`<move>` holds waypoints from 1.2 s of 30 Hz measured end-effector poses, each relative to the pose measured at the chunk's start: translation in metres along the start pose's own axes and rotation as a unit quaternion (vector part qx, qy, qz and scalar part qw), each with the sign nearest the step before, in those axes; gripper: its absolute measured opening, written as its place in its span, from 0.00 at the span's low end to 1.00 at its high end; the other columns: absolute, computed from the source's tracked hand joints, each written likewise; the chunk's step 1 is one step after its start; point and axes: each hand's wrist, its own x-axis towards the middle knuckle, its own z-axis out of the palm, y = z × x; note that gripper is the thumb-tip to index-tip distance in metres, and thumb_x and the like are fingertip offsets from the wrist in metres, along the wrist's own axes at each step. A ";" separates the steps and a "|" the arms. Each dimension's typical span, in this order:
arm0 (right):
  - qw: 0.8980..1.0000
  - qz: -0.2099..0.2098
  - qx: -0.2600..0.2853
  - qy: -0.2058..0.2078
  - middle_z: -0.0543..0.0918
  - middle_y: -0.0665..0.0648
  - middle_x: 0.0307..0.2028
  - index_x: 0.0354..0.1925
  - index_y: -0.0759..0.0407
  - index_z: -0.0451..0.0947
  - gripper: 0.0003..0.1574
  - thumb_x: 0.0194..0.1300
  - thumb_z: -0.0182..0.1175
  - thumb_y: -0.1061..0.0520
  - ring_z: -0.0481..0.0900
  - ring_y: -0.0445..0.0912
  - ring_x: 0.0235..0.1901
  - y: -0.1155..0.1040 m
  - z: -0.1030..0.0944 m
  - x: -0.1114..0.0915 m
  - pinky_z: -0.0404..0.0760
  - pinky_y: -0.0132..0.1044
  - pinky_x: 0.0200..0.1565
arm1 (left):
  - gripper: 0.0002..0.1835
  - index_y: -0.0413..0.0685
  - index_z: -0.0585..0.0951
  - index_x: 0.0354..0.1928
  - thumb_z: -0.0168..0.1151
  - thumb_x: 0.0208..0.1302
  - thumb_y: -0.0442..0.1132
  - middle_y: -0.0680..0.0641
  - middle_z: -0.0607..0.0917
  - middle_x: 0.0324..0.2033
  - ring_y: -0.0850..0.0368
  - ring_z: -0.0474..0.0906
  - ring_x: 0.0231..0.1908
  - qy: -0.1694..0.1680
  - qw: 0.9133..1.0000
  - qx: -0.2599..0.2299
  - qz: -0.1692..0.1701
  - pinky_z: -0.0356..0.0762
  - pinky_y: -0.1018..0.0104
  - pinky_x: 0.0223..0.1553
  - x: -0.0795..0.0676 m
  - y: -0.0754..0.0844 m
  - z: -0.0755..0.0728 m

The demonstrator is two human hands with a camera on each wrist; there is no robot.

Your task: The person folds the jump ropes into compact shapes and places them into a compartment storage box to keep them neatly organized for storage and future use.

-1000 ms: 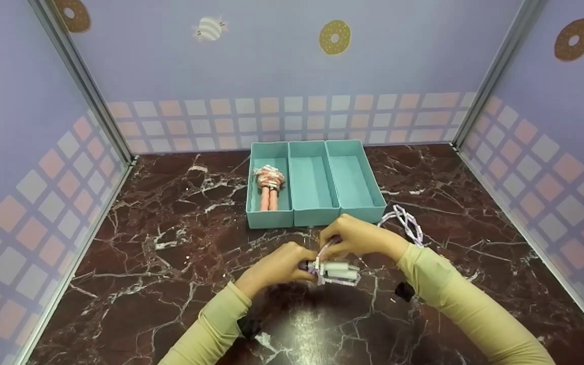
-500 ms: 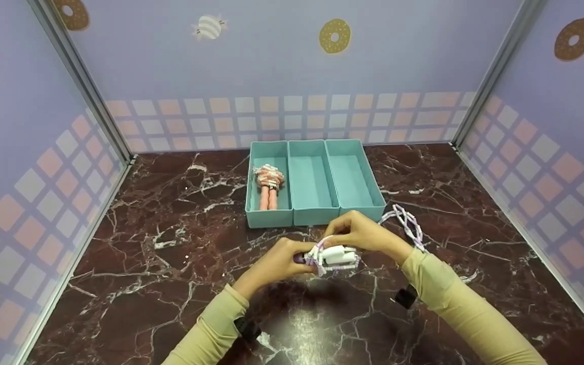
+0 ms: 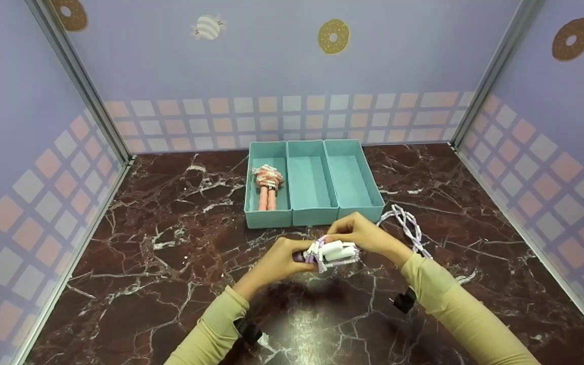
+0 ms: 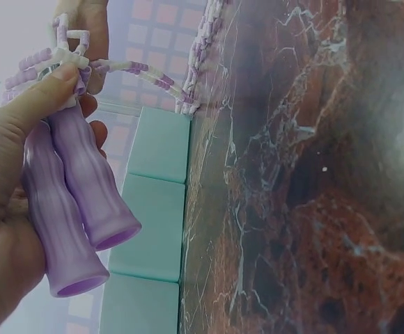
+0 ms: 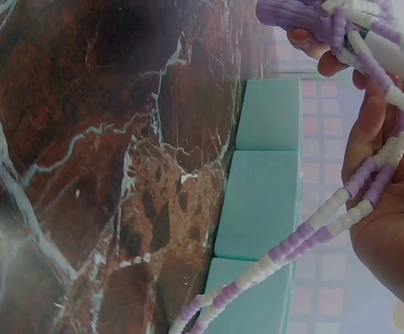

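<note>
1. Purple handles (image 4: 94, 177): gripped by left hand (image 3: 281, 259), before the teal trays (image 3: 271, 219), long axis roughly left-right.
2. Right hand (image 3: 362, 234), just rightward, pinches beaded rope (image 5: 299, 240); rope's tail lies farther right on marbled tabletop (image 3: 170, 309).

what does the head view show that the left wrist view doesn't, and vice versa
Only the head view: the pink rope lying in the left tray, and the insides of all three trays.

Only the left wrist view: the flared ends of the purple handles.

Both: the left hand, part of the right hand, the purple rope, the trays' front walls and the table.
</note>
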 end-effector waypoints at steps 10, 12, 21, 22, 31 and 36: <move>0.998 -0.003 0.053 0.022 0.86 0.41 0.31 0.41 0.76 0.83 0.12 0.63 0.61 0.66 0.80 0.34 0.30 0.012 0.002 -0.003 0.79 0.24 0.33 | 0.18 0.42 0.86 0.47 0.74 0.53 0.40 0.43 0.90 0.41 0.61 0.81 0.32 0.034 0.998 -0.037 -0.029 0.79 0.74 0.35 0.000 -0.001 0.001; 0.998 -0.002 0.061 0.032 0.85 0.40 0.30 0.43 0.77 0.82 0.13 0.60 0.60 0.69 0.78 0.33 0.27 0.015 0.003 -0.003 0.77 0.24 0.31 | 0.19 0.41 0.86 0.47 0.74 0.53 0.39 0.42 0.90 0.42 0.60 0.82 0.34 0.048 0.997 -0.049 -0.040 0.80 0.73 0.36 0.001 -0.001 0.002; 0.995 0.011 0.073 0.062 0.85 0.52 0.24 0.38 0.81 0.79 0.15 0.69 0.56 0.65 0.79 0.35 0.24 0.024 0.015 -0.004 0.82 0.32 0.30 | 0.18 0.39 0.86 0.48 0.74 0.53 0.37 0.40 0.90 0.38 0.66 0.77 0.29 0.131 0.972 -0.143 -0.134 0.76 0.75 0.33 0.004 0.001 0.001; 0.996 0.010 0.063 0.064 0.86 0.56 0.25 0.38 0.80 0.80 0.15 0.70 0.56 0.64 0.80 0.36 0.25 0.025 0.017 -0.004 0.84 0.34 0.31 | 0.18 0.39 0.86 0.47 0.73 0.54 0.36 0.39 0.89 0.38 0.66 0.76 0.28 0.142 0.967 -0.152 -0.144 0.75 0.76 0.31 0.005 0.001 0.000; 0.987 -0.014 -0.072 0.143 0.87 0.62 0.29 0.40 0.65 0.86 0.11 0.68 0.61 0.58 0.78 0.39 0.25 0.016 0.036 -0.011 0.80 0.31 0.29 | 0.19 0.41 0.86 0.48 0.75 0.52 0.39 0.39 0.90 0.39 0.64 0.80 0.28 0.209 0.945 -0.167 -0.187 0.79 0.74 0.31 0.012 -0.004 -0.005; 0.966 -0.061 -0.193 0.162 0.82 0.53 0.22 0.33 0.62 0.84 0.09 0.68 0.61 0.58 0.72 0.37 0.21 0.012 0.049 -0.017 0.73 0.28 0.25 | 0.21 0.43 0.87 0.48 0.77 0.50 0.40 0.41 0.89 0.46 0.64 0.78 0.27 0.231 0.943 -0.128 -0.204 0.77 0.73 0.29 0.016 -0.012 -0.010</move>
